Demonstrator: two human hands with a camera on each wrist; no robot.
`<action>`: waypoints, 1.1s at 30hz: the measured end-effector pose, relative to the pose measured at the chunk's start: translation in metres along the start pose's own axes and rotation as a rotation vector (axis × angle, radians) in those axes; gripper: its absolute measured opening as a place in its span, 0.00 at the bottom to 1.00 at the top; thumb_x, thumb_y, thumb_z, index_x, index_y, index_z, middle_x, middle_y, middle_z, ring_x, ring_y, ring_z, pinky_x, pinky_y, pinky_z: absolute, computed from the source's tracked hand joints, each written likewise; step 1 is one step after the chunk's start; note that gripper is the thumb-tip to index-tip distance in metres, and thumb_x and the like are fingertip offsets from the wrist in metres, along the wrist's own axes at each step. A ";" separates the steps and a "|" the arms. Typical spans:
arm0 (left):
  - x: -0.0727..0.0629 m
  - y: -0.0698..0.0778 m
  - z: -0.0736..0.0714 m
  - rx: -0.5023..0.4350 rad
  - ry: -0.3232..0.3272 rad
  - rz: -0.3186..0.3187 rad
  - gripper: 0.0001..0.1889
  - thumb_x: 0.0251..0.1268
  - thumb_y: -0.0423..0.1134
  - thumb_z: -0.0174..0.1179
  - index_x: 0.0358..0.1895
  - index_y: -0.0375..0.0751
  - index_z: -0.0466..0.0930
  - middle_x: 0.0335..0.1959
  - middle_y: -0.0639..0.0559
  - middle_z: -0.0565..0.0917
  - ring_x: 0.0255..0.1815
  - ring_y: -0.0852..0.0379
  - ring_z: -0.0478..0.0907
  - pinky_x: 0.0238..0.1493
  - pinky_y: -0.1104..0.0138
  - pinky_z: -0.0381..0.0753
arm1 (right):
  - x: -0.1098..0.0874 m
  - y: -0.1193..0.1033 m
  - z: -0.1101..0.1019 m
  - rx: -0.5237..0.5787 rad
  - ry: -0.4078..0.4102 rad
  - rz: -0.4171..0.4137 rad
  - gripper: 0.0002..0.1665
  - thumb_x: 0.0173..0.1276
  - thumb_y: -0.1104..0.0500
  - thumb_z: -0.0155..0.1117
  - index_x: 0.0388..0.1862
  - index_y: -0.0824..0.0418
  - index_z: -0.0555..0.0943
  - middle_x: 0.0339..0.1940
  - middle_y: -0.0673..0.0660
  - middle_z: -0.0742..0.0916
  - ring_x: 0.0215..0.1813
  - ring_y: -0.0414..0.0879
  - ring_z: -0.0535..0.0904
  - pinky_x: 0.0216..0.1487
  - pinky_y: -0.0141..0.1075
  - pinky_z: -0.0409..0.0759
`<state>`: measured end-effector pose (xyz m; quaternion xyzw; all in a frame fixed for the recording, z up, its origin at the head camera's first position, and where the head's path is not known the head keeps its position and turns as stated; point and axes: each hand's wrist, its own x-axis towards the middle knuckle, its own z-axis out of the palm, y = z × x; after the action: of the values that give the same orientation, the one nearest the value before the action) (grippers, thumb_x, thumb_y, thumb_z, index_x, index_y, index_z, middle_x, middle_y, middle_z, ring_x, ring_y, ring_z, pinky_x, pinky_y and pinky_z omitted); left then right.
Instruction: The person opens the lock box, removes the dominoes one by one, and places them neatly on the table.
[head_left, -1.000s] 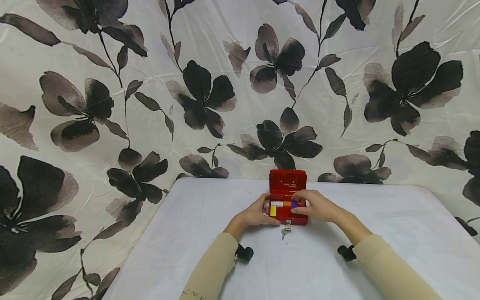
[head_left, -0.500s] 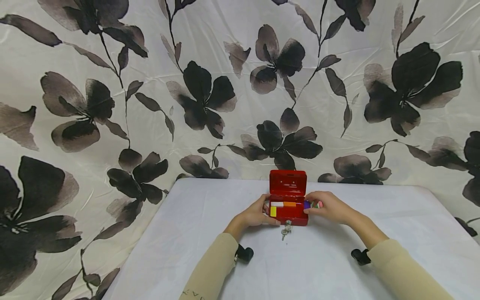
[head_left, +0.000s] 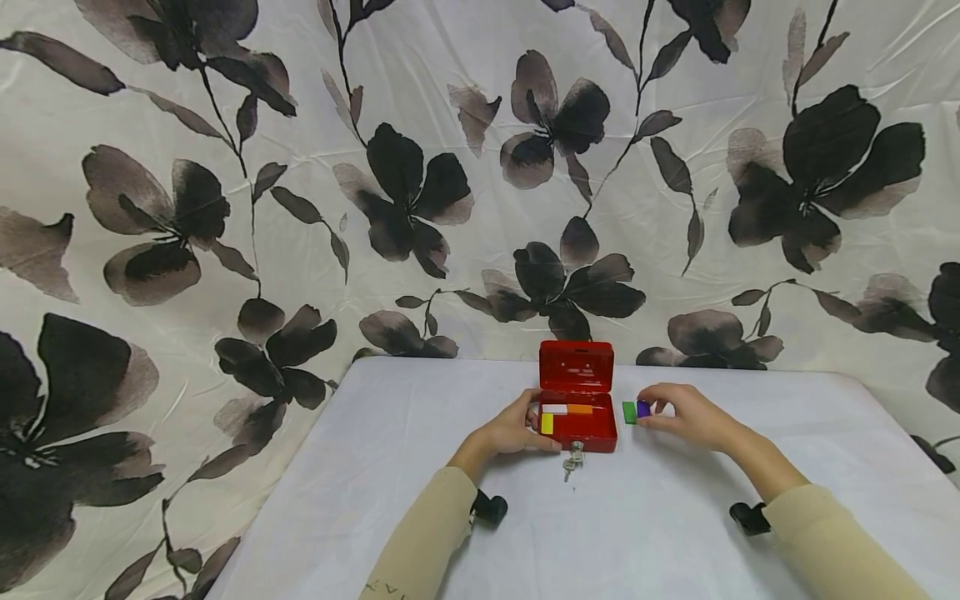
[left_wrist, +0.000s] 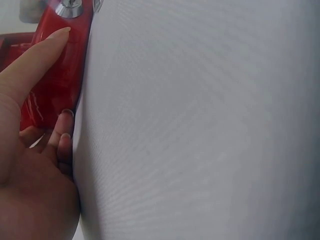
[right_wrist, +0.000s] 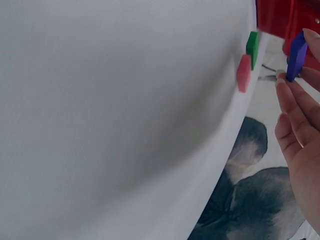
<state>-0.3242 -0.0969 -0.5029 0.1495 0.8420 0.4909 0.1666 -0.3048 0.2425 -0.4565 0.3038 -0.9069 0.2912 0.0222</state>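
A small red cash box [head_left: 604, 440] stands with its lid [head_left: 576, 367] raised. At its left end my left hand [head_left: 512, 427] grips it; in the left wrist view the thumb [left_wrist: 35, 62] lies along the lock side and the fingers bend at the end wall. Inside the box are a white block [head_left: 554, 408], an orange block [head_left: 579, 408] and a yellow block [head_left: 547, 423]. To the right of the box, my right hand [head_left: 686, 412] pinches a purple block [right_wrist: 297, 56] between thumb and fingertips, above the table. A green block [right_wrist: 252, 49] and a pink block [right_wrist: 243, 73] rest near it.
Keys [head_left: 567, 469] hang from the lock [head_left: 576, 448] at the box's front. A white cloth covers the table [head_left: 592, 542], and a flower-patterned sheet [head_left: 480, 208] hangs behind its far edge.
My right hand has lifted the purple block out of the box and carried it rightward over the table, beside the green block. The left hand has stayed on the box.
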 end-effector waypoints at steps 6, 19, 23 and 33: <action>0.000 0.002 0.000 -0.009 -0.005 0.016 0.49 0.53 0.44 0.80 0.76 0.49 0.59 0.46 0.49 0.77 0.50 0.53 0.72 0.58 0.57 0.79 | -0.007 0.015 -0.002 -0.040 0.046 -0.015 0.19 0.64 0.60 0.76 0.50 0.69 0.84 0.43 0.55 0.89 0.41 0.50 0.81 0.47 0.50 0.81; 0.001 0.002 0.000 -0.003 -0.007 0.011 0.48 0.53 0.43 0.80 0.76 0.48 0.60 0.45 0.49 0.76 0.51 0.54 0.72 0.57 0.59 0.79 | -0.012 0.031 -0.005 -0.082 0.031 0.024 0.22 0.64 0.62 0.75 0.52 0.73 0.82 0.44 0.58 0.88 0.42 0.51 0.81 0.49 0.54 0.80; 0.002 0.001 -0.001 -0.007 -0.009 0.015 0.49 0.53 0.44 0.80 0.77 0.49 0.59 0.46 0.49 0.76 0.52 0.54 0.72 0.59 0.58 0.78 | -0.009 0.033 -0.005 -0.089 0.009 0.041 0.22 0.64 0.62 0.75 0.53 0.74 0.82 0.43 0.59 0.87 0.42 0.52 0.81 0.48 0.53 0.81; 0.003 -0.001 0.000 -0.008 -0.012 0.018 0.50 0.53 0.45 0.80 0.77 0.50 0.59 0.46 0.50 0.76 0.52 0.54 0.71 0.59 0.57 0.78 | -0.005 0.038 0.000 -0.118 -0.005 0.049 0.22 0.61 0.64 0.77 0.50 0.75 0.82 0.37 0.57 0.81 0.37 0.46 0.74 0.40 0.39 0.78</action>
<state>-0.3269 -0.0956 -0.5042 0.1592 0.8377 0.4948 0.1677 -0.3221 0.2693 -0.4768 0.2806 -0.9296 0.2369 0.0305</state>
